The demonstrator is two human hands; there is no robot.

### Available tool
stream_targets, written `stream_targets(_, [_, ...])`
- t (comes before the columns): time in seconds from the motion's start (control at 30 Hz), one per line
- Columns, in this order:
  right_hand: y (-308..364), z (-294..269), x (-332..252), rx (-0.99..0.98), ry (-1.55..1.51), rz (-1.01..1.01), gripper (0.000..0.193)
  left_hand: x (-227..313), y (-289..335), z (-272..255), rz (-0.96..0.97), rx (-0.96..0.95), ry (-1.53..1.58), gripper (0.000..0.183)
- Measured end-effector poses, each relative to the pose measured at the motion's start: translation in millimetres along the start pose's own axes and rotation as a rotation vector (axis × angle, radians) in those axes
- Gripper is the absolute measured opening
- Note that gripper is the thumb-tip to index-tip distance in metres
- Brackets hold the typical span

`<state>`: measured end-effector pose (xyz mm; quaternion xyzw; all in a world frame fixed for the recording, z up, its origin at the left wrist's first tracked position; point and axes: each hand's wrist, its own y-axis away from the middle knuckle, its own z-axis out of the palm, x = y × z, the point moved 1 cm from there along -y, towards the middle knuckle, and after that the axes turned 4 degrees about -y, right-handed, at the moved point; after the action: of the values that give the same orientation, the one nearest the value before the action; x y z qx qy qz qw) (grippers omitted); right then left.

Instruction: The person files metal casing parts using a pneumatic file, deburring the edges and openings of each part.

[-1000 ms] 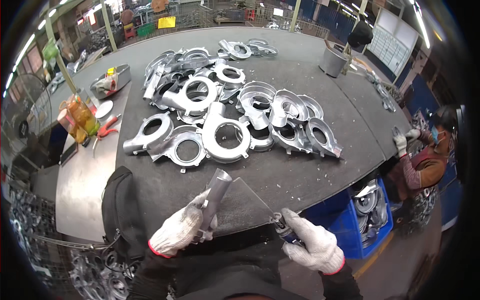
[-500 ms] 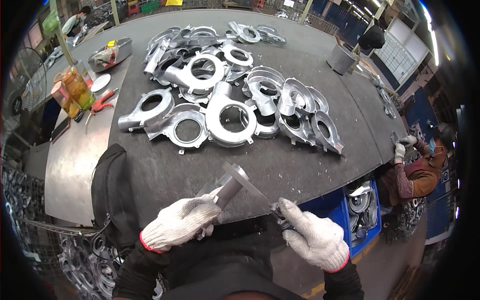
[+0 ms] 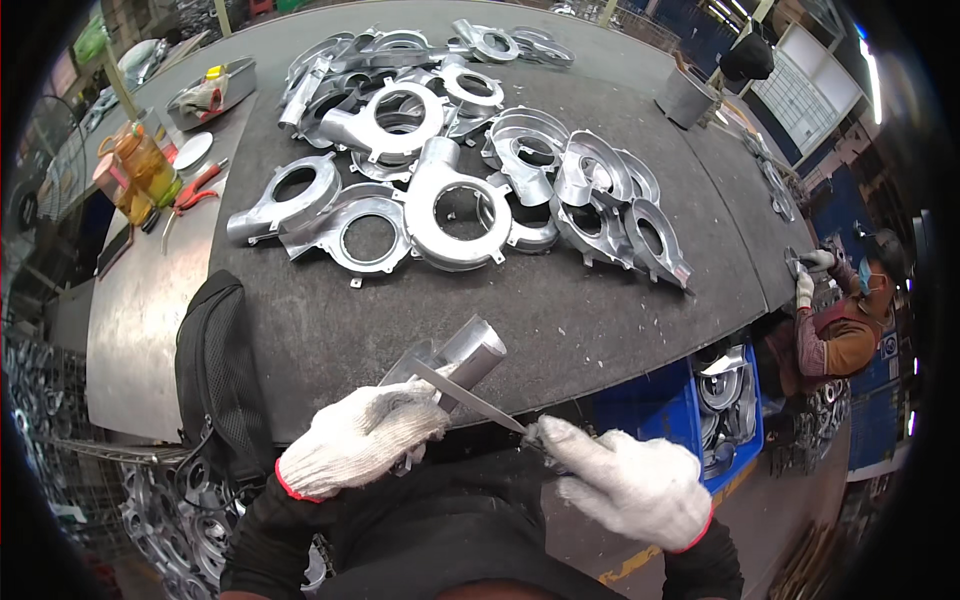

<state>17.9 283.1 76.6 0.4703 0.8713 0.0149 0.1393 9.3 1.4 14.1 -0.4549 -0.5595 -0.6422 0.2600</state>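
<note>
My left hand [image 3: 365,435], in a white knit glove with a red cuff, is closed around a silver metal blower housing. Its tubular outlet [image 3: 474,355] points up and away over the table's near edge; much of the body is hidden by the glove and the dark edge. In my right hand [image 3: 630,480], gloved alike, is the grip end of a long, flat grey file [image 3: 475,401]. The file's blade slants up to the left and lies across the housing near the base of the outlet, close to my left fingers. Its handle is mostly covered by my fingers.
Several silver blower housings [image 3: 455,225] lie heaped on the dark tabletop [image 3: 330,330]. A black mesh bag [image 3: 215,365] lies at the left edge, with red-handled pliers [image 3: 198,187] and a jug [image 3: 145,165] beyond. A blue bin [image 3: 745,440] of castings and a co-worker [image 3: 850,330] are right.
The file has shifted from across the outlet's end down to its base. The outlet has swung slightly right and shows more of its side. My right hand is slightly lower.
</note>
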Motion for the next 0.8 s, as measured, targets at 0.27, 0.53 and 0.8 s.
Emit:
stream_targets(0.27, [-7,-7,34,-0.701,-1.113,0.391,0.066,-19,-4,1,0.099,-0.029,-0.108,0.035])
stream_targets(0.53, [-3,13,31,-0.793,-1.222,0.293,0.068,-9,3,2,0.227,0.115,-0.4,0.031])
stream_targets(0.8, [-10,17,34,-0.831,-1.179,0.395,0.067,-9,5,2,0.153,0.073,-0.384,0.029])
